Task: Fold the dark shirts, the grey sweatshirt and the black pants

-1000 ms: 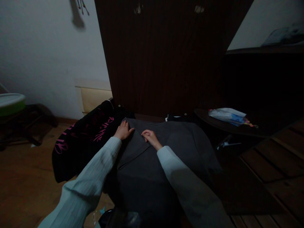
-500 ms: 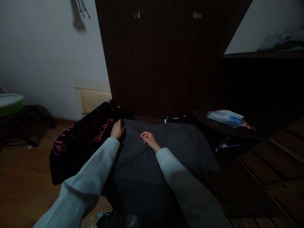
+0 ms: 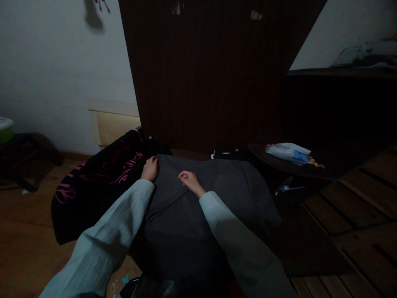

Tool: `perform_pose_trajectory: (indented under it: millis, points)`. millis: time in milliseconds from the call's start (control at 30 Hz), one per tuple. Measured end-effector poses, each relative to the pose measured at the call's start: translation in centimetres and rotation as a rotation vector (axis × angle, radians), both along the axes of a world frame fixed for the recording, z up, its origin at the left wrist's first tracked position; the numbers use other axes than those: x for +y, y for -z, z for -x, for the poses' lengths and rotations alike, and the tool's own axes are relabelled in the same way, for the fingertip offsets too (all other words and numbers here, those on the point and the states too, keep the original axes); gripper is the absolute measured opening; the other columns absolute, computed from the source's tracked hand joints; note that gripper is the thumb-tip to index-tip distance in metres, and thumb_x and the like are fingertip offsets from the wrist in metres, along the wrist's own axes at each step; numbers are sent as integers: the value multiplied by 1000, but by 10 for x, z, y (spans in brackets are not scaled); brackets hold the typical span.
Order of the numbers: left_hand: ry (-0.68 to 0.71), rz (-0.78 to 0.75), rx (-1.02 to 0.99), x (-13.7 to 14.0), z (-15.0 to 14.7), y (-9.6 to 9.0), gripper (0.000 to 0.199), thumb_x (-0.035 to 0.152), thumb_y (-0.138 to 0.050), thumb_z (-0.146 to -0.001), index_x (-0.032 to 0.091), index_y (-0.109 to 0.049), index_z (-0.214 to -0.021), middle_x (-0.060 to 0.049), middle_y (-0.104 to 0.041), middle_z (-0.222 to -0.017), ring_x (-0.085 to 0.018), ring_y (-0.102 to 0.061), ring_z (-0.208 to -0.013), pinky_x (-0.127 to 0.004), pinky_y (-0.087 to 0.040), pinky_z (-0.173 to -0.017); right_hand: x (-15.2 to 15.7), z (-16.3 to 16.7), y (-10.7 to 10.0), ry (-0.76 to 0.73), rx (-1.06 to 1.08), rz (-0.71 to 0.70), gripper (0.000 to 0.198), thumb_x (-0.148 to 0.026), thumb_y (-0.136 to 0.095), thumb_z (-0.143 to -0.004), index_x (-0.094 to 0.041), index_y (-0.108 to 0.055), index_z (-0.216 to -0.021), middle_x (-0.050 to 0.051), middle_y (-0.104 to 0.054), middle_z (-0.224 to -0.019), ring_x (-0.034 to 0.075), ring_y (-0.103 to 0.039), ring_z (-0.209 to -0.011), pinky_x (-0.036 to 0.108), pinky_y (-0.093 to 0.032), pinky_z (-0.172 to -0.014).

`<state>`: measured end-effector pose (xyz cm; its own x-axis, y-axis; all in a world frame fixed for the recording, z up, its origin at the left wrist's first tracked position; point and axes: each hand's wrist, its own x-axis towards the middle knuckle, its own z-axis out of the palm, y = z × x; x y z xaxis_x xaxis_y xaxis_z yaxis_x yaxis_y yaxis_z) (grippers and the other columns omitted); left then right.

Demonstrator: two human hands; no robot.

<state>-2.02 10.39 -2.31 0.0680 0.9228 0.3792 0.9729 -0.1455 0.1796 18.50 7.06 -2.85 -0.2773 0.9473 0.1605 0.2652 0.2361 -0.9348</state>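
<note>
A dark grey short-sleeved shirt is spread out in front of me, its upper edge towards the dark panel. At its upper left corner, my left hand has its fingers bent over the fabric edge, beside a black cloth with pink lettering. My right hand is over the shirt's upper middle, thumb and fingers pressed together; whatever they pinch is too small to make out. A thin dark cord runs from near the right wrist down to the left across the shirt.
A tall dark wooden panel stands behind the shirt. On a rounded dark shelf at the right lies a clear plastic packet. Wooden slats show at the lower right, and a low dark stool stands at the left.
The view has shifted a little, so everything sits slightly further left. Both hands keep nearly the same places on the shirt, the right one still pinched.
</note>
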Motion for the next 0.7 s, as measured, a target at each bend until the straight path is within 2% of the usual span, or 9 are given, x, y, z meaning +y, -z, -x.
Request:
perform_pose_trajectory:
  millis: [100,200,300,367,467,533,600,700]
  points:
    - [-9,1,29,3,0,-2,35,19,-34,-84,13,-49,-115,-16,-45,-122,-28,-46,-103,-40,-43,-83,2,2,0,36,-73,-19,13,-10,-49,-68,-19,-57,-62,-8,-42,-42,8,-43,-41,18,-31,-44]
    - [-33,13,48,4,-1,-3,36,18,-33,-84,12,-48,-116,-15,-44,-123,-27,-47,-103,-39,-43,-83,0,5,-2,83,-247,-89,12,-13,-50,-69,-19,-59,-64,-6,-46,-48,9,-46,-48,18,-32,-48]
    - [-44,17,55,3,-1,-5,36,19,-34,-85,13,-49,-117,-14,-45,-123,-26,-47,-103,-36,-43,-84,-14,-3,-15,56,-448,-164,9,-16,-52,-70,-20,-60,-67,-4,-53,-56,10,-49,-54,20,-34,-52]
    - [-40,15,57,3,0,-6,36,19,-34,-84,13,-49,-117,-14,-45,-123,-26,-47,-103,-37,-43,-84,-31,-21,-29,30,-502,-198,7,-19,-53,-70,-21,-60,-69,-3,-55,-59,10,-50,-56,21,-35,-54]
    - [-44,22,64,4,1,-8,38,18,-34,-84,11,-48,-119,-15,-45,-124,-27,-46,-104,-37,-43,-85,-68,-75,-49,95,-388,-212,11,-26,-51,-73,-20,-60,-73,-2,-56,-61,10,-50,-56,21,-37,-54]
    - [-53,27,63,5,1,-8,39,19,-35,-83,10,-48,-120,-15,-44,-125,-27,-46,-105,-37,-42,-85,-98,-124,-57,215,-235,-158,16,-33,-51,-72,-19,-58,-71,-1,-56,-60,11,-51,-56,21,-39,-53]
    - [-56,28,60,4,1,-8,40,20,-35,-83,10,-47,-120,-15,-44,-125,-28,-46,-105,-37,-42,-86,-129,-175,-56,391,-117,-74,25,-42,-54,-69,-18,-57,-70,-2,-54,-55,11,-51,-51,22,-39,-50]
    - [-60,28,61,4,0,-8,41,20,-33,-83,8,-47,-121,-16,-44,-125,-29,-45,-105,-37,-41,-86,-171,-233,-39,664,7,25,35,-51,-60,-61,-17,-53,-66,-3,-51,-47,10,-46,-42,21,-36,-44]
